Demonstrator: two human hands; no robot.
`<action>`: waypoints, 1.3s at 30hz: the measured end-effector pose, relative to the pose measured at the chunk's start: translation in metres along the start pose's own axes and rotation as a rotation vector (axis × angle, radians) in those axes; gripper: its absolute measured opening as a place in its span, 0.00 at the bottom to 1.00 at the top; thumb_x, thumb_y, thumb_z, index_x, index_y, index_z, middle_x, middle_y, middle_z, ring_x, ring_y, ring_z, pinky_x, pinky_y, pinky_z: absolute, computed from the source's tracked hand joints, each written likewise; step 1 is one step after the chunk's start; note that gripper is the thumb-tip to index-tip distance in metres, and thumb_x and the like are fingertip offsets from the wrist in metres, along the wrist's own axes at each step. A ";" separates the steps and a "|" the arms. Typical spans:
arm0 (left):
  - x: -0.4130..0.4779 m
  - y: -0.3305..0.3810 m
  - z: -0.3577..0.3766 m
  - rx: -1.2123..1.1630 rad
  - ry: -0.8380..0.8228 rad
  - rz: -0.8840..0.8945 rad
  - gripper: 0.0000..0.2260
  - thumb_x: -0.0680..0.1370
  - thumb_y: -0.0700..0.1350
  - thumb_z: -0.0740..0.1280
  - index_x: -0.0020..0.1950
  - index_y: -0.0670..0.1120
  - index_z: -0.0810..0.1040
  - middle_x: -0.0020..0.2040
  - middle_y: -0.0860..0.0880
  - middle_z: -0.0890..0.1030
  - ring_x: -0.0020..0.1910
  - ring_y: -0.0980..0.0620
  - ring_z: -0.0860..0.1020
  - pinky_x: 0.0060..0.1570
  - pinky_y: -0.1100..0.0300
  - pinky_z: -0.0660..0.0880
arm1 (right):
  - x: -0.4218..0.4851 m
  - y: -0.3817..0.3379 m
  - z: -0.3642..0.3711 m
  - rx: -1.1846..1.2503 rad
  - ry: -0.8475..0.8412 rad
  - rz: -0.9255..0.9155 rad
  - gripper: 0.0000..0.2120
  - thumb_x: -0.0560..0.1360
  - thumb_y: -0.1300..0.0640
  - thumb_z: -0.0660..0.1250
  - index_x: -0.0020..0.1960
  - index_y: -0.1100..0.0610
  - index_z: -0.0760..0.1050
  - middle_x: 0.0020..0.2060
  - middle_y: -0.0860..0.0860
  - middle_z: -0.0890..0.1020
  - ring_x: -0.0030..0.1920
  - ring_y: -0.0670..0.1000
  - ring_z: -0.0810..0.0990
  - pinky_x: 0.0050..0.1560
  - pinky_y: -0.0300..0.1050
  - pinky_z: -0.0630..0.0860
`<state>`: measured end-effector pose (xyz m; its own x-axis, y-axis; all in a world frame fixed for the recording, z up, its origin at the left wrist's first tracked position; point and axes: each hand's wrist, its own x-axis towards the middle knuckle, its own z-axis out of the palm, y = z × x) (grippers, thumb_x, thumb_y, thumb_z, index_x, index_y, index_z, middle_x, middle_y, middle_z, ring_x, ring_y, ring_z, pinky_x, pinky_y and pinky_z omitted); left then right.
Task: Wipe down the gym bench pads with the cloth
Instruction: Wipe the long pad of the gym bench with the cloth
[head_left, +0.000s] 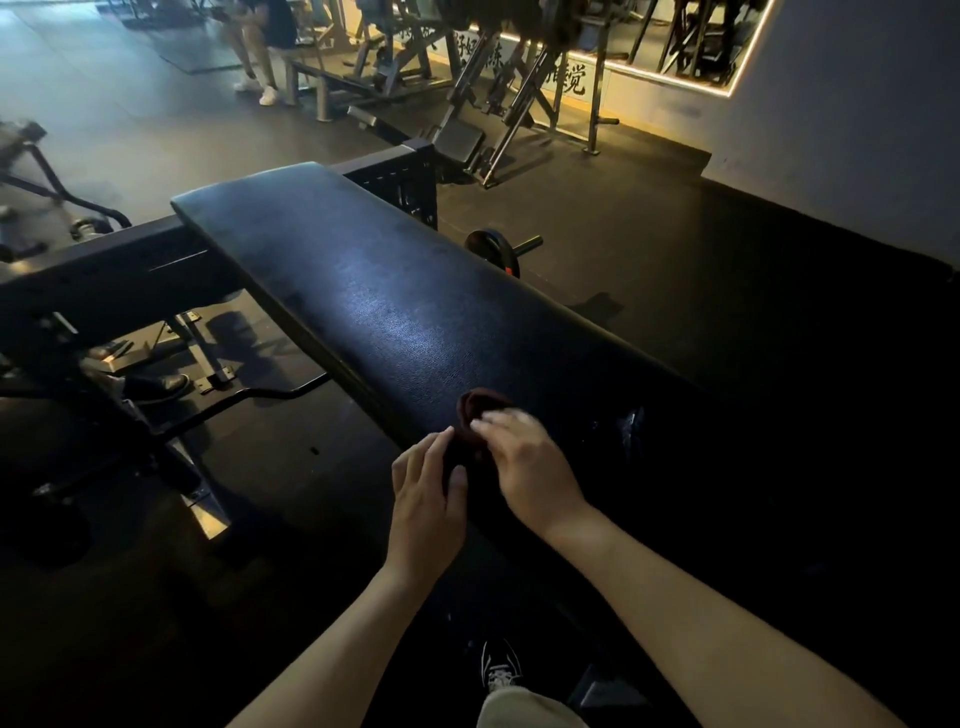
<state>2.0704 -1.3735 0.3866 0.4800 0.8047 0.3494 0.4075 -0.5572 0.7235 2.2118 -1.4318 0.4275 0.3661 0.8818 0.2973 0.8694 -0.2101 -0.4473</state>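
Observation:
A long black padded gym bench (374, 291) runs from the upper left toward the lower right. A small dark reddish cloth (475, 410) lies bunched on the pad near its left edge, partly hidden by my hands. My left hand (426, 499) holds the cloth's near side between thumb and fingers. My right hand (524, 462) sits on top of the cloth with fingers curled into it; its fingertips are blurred.
A dark steel frame (104, 280) joins the bench on the left, with its feet on the black rubber floor. A weight plate on a bar (493, 252) lies right of the bench. Machines and a seated person (265, 41) are at the back. My shoe (501, 670) is below.

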 end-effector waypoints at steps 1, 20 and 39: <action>0.001 -0.002 -0.001 0.000 -0.004 0.003 0.22 0.80 0.52 0.59 0.73 0.46 0.72 0.68 0.50 0.74 0.68 0.51 0.67 0.70 0.72 0.53 | 0.010 0.008 -0.003 -0.024 0.015 0.043 0.17 0.79 0.62 0.61 0.66 0.59 0.78 0.65 0.56 0.78 0.68 0.61 0.72 0.71 0.50 0.66; 0.014 -0.026 -0.031 -0.286 0.003 -0.259 0.18 0.85 0.44 0.59 0.75 0.46 0.70 0.72 0.54 0.71 0.71 0.62 0.68 0.70 0.72 0.60 | 0.024 -0.042 0.034 0.082 0.001 -0.003 0.16 0.77 0.65 0.64 0.63 0.58 0.81 0.61 0.54 0.82 0.65 0.59 0.75 0.68 0.49 0.69; 0.037 -0.034 -0.011 -0.281 0.063 -0.386 0.26 0.80 0.52 0.62 0.79 0.54 0.63 0.78 0.52 0.60 0.72 0.50 0.61 0.68 0.68 0.54 | 0.026 -0.069 0.035 0.258 -0.010 -0.050 0.17 0.79 0.59 0.61 0.66 0.57 0.77 0.59 0.50 0.82 0.58 0.50 0.78 0.62 0.45 0.74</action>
<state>2.0660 -1.3220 0.3812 0.2836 0.9575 0.0526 0.3167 -0.1453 0.9373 2.1498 -1.3798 0.4363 0.3206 0.8926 0.3169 0.7723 -0.0526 -0.6330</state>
